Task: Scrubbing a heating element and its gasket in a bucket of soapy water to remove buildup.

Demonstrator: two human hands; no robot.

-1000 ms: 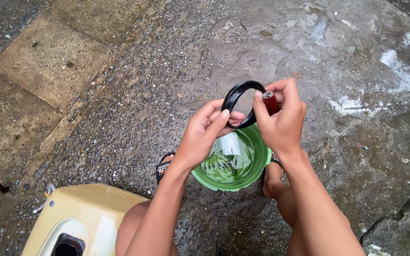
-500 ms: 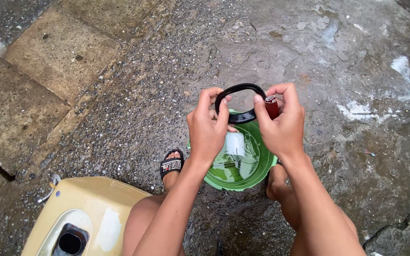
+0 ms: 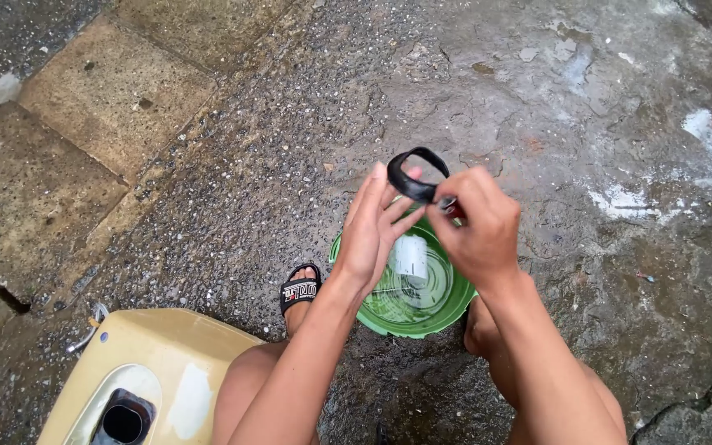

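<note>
Rubber, black and looped, is what sits just right of the frame's centre: a black rubber ring (image 3: 419,173) held up above a green basin (image 3: 442,309). It looks light and floppy, bending where it is pinched, and probably wet and slick, so the surest hold is a firm pinch across the band itself rather than a loose hook through the loop. The right hand (image 3: 475,227) has its fingers closed tight on the ring's lower right side, with a small red piece (image 3: 455,212) peeking out beside them. The left hand (image 3: 377,231) is spread fairly wide, fingertips propping the ring's left edge. Below, the basin holds water and a white cylinder (image 3: 410,255). A sandalled foot (image 3: 300,290) is planted left of it on wet concrete ground (image 3: 208,165), and a yellow casing (image 3: 138,379) fills the lower left corner.
</note>
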